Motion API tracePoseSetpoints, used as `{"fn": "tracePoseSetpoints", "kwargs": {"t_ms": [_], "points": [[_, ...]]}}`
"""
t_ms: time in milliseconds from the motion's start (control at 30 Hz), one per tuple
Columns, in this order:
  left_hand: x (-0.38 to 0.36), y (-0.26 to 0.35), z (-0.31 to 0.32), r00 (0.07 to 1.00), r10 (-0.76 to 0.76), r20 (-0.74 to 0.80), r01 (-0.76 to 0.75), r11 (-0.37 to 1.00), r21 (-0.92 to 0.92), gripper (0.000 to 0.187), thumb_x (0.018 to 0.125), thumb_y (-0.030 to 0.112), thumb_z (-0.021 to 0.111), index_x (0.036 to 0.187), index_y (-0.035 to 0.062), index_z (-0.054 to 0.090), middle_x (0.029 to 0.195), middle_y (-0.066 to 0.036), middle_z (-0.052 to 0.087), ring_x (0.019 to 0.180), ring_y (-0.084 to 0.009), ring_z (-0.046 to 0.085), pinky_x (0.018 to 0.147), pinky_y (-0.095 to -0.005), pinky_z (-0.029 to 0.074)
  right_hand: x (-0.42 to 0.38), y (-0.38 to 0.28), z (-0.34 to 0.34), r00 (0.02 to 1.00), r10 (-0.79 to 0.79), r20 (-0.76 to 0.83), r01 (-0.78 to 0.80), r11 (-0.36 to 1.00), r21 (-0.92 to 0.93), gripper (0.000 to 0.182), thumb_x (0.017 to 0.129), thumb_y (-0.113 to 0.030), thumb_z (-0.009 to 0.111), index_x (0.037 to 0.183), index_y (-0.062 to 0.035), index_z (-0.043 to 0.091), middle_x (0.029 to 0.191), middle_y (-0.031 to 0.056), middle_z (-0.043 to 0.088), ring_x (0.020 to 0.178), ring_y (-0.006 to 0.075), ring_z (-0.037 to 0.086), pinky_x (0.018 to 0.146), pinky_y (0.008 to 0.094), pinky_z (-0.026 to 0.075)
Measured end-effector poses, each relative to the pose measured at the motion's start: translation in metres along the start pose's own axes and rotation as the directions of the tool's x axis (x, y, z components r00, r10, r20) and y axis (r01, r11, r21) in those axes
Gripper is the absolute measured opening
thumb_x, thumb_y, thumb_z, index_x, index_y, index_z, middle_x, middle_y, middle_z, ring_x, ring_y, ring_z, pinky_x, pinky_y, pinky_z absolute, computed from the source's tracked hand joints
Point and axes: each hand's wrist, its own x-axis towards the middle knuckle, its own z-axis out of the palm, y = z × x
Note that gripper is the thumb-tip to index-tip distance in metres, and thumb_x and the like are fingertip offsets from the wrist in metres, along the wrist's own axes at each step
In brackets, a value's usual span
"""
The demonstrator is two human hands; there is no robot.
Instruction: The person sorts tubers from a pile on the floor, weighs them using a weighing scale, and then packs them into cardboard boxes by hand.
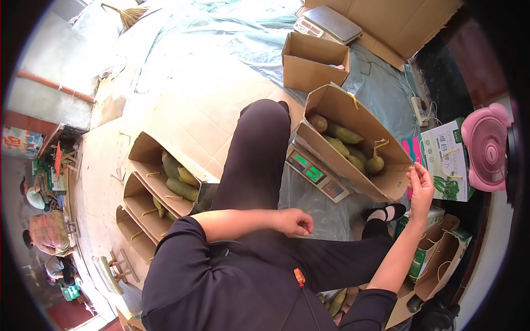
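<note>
Your left hand (294,222) rests loosely curled over your dark-trousered lap, fingers folded in and holding nothing. Your right hand (420,187) is raised with fingers pressed together at the near corner flap of the open cardboard box (386,185), touching its edge; whether it pinches the flap you cannot tell. Just beyond those fingertips, inside the box, lie the green-yellow mangoes (345,146). The box sits on a scale (316,174), left of your right hand. Farther off, past the box, stands an empty carton (309,69).
</note>
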Motion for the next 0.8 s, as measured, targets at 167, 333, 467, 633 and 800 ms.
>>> {"fn": "tracePoseSetpoints", "kwargs": {"t_ms": [167, 333, 467, 633, 800], "points": [[-0.001, -0.002, 0.000, 0.999, 0.025, -0.026, -0.024, 0.998, 0.063, 0.020, 0.087, 0.018, 0.062, 0.102, 0.0045, 0.060, 0.088, -0.003, 0.064, 0.080, -0.0118, 0.059, 0.072, -0.0279, 0.049, 0.004, 0.055, -0.017, 0.972, 0.088, -0.219, -0.076, 0.995, 0.063, 0.027, 0.090, -0.020, 0.060, 0.113, -0.0056, 0.060, 0.097, -0.0021, 0.063, 0.082, 0.0051, 0.056, 0.067, 0.0198, 0.040], [0.001, -0.009, 0.001, 0.995, 0.069, -0.072, -0.059, 0.989, 0.139, 0.019, 0.086, 0.018, 0.063, 0.101, 0.0054, 0.061, 0.090, -0.004, 0.064, 0.085, -0.0140, 0.060, 0.077, -0.0293, 0.048, 0.011, 0.058, -0.027, 0.957, 0.120, -0.262, -0.096, 0.990, 0.104, 0.025, 0.090, -0.021, 0.060, 0.112, -0.0070, 0.061, 0.094, -0.0044, 0.062, 0.080, 0.0028, 0.055, 0.065, 0.0181, 0.040], [0.001, -0.011, 0.000, 0.997, 0.036, -0.064, -0.025, 0.986, 0.164, 0.020, 0.086, 0.019, 0.062, 0.102, 0.0060, 0.062, 0.092, -0.004, 0.064, 0.089, -0.0148, 0.059, 0.080, -0.0298, 0.047, 0.011, 0.059, -0.025, 0.951, 0.127, -0.281, -0.095, 0.988, 0.125, 0.025, 0.090, -0.021, 0.061, 0.111, -0.0075, 0.061, 0.093, -0.0052, 0.062, 0.079, 0.0015, 0.054, 0.064, 0.0162, 0.039], [-0.002, -0.008, 0.001, 0.997, 0.047, -0.066, -0.035, 0.985, 0.171, 0.019, 0.086, 0.017, 0.063, 0.101, 0.0059, 0.062, 0.093, -0.005, 0.064, 0.090, -0.0148, 0.059, 0.080, -0.0295, 0.047, 0.015, 0.065, -0.023, 0.954, 0.125, -0.271, -0.091, 0.987, 0.136, 0.024, 0.090, -0.022, 0.061, 0.110, -0.0082, 0.061, 0.091, -0.0059, 0.061, 0.079, 0.0013, 0.054, 0.063, 0.0164, 0.039], [-0.022, 0.006, 0.002, 0.896, 0.415, -0.159, -0.343, 0.873, 0.346, 0.014, 0.083, 0.008, 0.064, 0.096, 0.0040, 0.060, 0.086, -0.008, 0.057, 0.084, -0.0210, 0.059, 0.075, -0.0331, 0.048, 0.025, 0.089, -0.032, 0.953, 0.186, -0.237, -0.148, 0.974, 0.169, 0.025, 0.088, -0.024, 0.063, 0.110, -0.0110, 0.062, 0.090, -0.0063, 0.062, 0.078, 0.0017, 0.054, 0.063, 0.0168, 0.039]]}}
